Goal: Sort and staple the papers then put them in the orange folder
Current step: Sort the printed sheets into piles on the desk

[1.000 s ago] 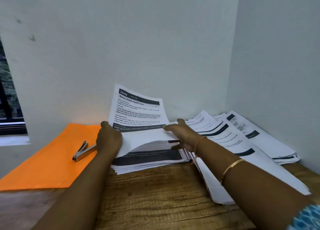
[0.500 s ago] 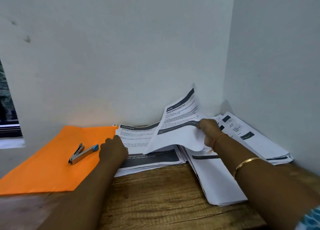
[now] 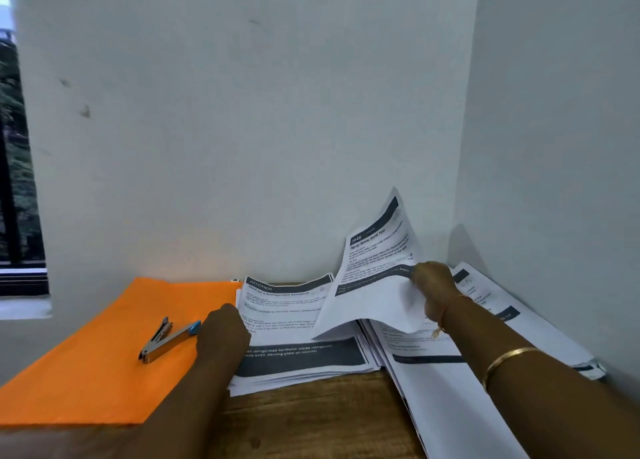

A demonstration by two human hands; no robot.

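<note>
**A:** How far along?

**B:** Mid-sorting, by the look. No staple visible in any paper. Nothing tucked into the orange folder [image 3: 86, 382], lying flat at nine o'clock of the centre pile [image 3: 298, 358], with the stapler [image 3: 166, 339] resting on top of it.

**A:** And the lifted sheet [image 3: 374, 292]?

**B:** Raised at about two o'clock from that pile, curling over it. Pinched near its right edge by the right hand [image 3: 434, 285], fingers clamped on the paper, lower corner drooping toward the stack.

**A:** Left hand [image 3: 223, 334]?

**B:** Resting on the pile's nine o'clock edge. Fingers hidden behind the knuckles, so impossible to tell whether gripping or merely pressing.

**A:** Further out?

**B:** More fanned piles [image 3: 450, 406] from three to five o'clock, tucked into the wall corner. Wooden table [image 3: 311, 424] beneath everything.
</note>
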